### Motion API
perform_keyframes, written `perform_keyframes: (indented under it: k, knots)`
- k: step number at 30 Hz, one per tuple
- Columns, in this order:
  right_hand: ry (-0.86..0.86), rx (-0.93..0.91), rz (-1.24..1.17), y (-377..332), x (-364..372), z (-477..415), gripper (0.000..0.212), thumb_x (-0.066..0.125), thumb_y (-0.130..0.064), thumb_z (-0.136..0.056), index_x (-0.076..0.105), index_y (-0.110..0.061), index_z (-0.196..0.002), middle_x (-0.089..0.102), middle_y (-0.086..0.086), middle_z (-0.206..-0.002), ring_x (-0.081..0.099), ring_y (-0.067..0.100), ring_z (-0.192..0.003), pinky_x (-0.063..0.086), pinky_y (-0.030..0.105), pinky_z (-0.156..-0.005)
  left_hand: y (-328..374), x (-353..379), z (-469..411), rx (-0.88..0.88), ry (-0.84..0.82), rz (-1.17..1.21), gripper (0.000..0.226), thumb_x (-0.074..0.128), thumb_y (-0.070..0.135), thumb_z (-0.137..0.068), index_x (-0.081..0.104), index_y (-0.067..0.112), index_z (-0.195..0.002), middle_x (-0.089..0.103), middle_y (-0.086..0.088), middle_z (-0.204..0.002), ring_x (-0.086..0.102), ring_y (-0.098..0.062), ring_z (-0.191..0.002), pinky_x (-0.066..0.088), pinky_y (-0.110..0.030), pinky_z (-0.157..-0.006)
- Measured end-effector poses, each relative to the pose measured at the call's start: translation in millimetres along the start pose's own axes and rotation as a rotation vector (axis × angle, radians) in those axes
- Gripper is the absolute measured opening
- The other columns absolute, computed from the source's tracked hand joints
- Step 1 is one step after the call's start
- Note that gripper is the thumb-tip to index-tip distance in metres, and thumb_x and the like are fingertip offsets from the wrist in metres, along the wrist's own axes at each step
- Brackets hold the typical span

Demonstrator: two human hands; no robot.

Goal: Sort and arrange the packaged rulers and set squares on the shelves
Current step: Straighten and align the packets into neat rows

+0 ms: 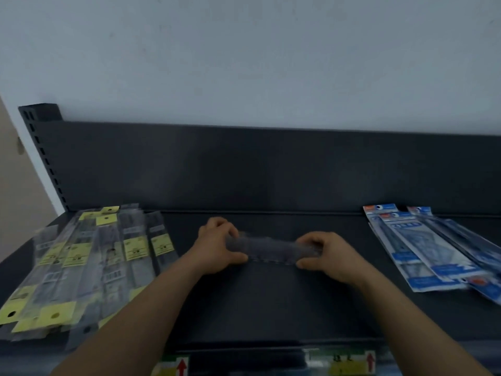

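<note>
1. Packaged ruler (271, 249): clear, blurred, held level over the centre of the shelf (271, 302); contact with the shelf cannot be determined.
2. Left hand (217, 246): fingers (230, 232) curled round its 9 o'clock end.
3. Right hand (328, 255): fingers (311, 241) pinching its 3 o'clock end.
4. Yellow-labelled packs (81, 261): heaped at 9 o'clock.
5. Blue packs (433, 251): fanned at 3 o'clock.

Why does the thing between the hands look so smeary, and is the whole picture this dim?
Head view: the clear pack held by the left hand and right hand is smeared by motion blur; the yellow-labelled packs and blue packs are soft, print unreadable; light is dim and even on the dark shelf, no strong glare; the wide lens makes the slotted post lean.
</note>
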State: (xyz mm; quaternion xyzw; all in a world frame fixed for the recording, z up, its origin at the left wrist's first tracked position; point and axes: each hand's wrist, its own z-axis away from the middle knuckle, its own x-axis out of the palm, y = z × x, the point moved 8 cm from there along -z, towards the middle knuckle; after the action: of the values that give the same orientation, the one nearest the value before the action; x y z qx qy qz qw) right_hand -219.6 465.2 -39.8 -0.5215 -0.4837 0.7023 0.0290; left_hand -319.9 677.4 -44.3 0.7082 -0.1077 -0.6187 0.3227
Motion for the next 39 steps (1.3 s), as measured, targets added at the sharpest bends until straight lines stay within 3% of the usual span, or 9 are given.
perform_keyframes:
  k: [5,10,12,15,19,27,32,36,39]
  knots:
    - [0.001,-0.062,-0.056,3,5,2,0.017,0.071,-0.006,-0.081,0.067,-0.018,-0.093,0.068,-0.005,-0.085,0.058,-0.003,-0.067,0.048,0.017,-0.063,4,3,-5,0.023,0.005,0.053,0.039,0.079,0.038,-0.074,0.052,0.029,-0.100,0.033,0.009,-0.128,0.035,-0.017,-0.124,0.032,-0.025,-0.099]
    - [-0.081,-0.042,-0.046,10,-22,-3,0.020,0.069,-0.007,-0.084,0.067,-0.014,-0.103,0.068,0.001,-0.094,0.058,0.003,-0.076,0.044,0.008,-0.063,22,-9,-12,0.015,0.018,-0.141,0.112,0.081,0.060,-0.058,0.016,0.045,-0.147,0.012,0.010,-0.157,0.007,-0.022,-0.146,0.013,-0.047,-0.119]
    - [-0.116,-0.015,-0.017,17,-30,-5,0.021,0.069,-0.008,-0.084,0.067,-0.017,-0.103,0.067,-0.003,-0.095,0.058,0.001,-0.077,0.043,0.005,-0.061,33,1,-18,0.054,-0.047,-0.222,0.096,0.078,0.060,-0.063,0.027,0.047,-0.143,0.030,0.015,-0.151,0.017,-0.016,-0.143,0.008,-0.045,-0.119]
    - [-0.086,0.023,-0.030,29,-36,-6,0.029,0.070,-0.003,-0.082,0.065,-0.016,-0.107,0.066,-0.004,-0.098,0.059,0.001,-0.081,0.043,0.001,-0.062,29,23,-27,0.036,-0.159,-0.089,0.039,0.078,0.048,-0.071,0.063,0.041,-0.105,0.066,0.016,-0.111,0.058,-0.003,-0.103,0.041,-0.028,-0.100]
    - [-0.033,-0.013,-0.050,39,-26,-4,0.044,0.069,-0.007,-0.082,0.057,-0.026,-0.120,0.056,-0.007,-0.118,0.057,0.006,-0.102,0.046,0.006,-0.072,33,32,-29,0.105,-0.109,-0.052,0.016,0.073,0.035,-0.080,0.063,0.037,-0.092,0.064,0.015,-0.095,0.061,-0.004,-0.088,0.045,-0.020,-0.076]
    - [-0.053,0.003,-0.007,49,-47,-29,0.019,0.063,-0.012,-0.088,0.062,-0.022,-0.104,0.062,-0.005,-0.098,0.056,0.002,-0.079,0.039,0.009,-0.060,43,26,-56,0.078,-0.080,-0.052,0.021,0.060,0.019,-0.089,0.065,0.034,-0.104,0.067,0.012,-0.098,0.066,-0.011,-0.086,0.055,-0.028,-0.077]
    - [-0.069,0.010,-0.037,51,-58,-60,0.025,0.062,-0.006,-0.087,0.062,-0.022,-0.107,0.061,-0.002,-0.096,0.054,0.006,-0.075,0.044,0.011,-0.061,51,29,-86,0.062,-0.021,-0.136,0.031,0.051,0.013,-0.095,0.062,0.023,-0.122,0.060,0.002,-0.125,0.057,-0.015,-0.108,0.046,-0.027,-0.089]
    - [-0.099,0.003,0.067,53,-53,-86,0.032,0.058,-0.007,-0.089,0.060,-0.025,-0.117,0.057,0.002,-0.115,0.056,0.013,-0.097,0.047,0.022,-0.081,63,37,-94,0.080,0.029,-0.494,0.043,0.042,0.021,-0.098,0.042,0.026,-0.141,0.046,-0.001,-0.141,0.046,-0.023,-0.124,0.035,-0.041,-0.105]
    - [-0.112,0.028,0.314,57,-47,-96,0.041,0.053,-0.020,-0.092,0.050,-0.031,-0.132,0.045,0.003,-0.129,0.038,0.024,-0.125,0.033,0.036,-0.107,80,53,-93,0.185,0.079,-0.666,0.051,0.028,0.042,-0.101,0.027,0.026,-0.149,0.032,0.004,-0.153,0.031,-0.019,-0.138,0.011,-0.049,-0.116]
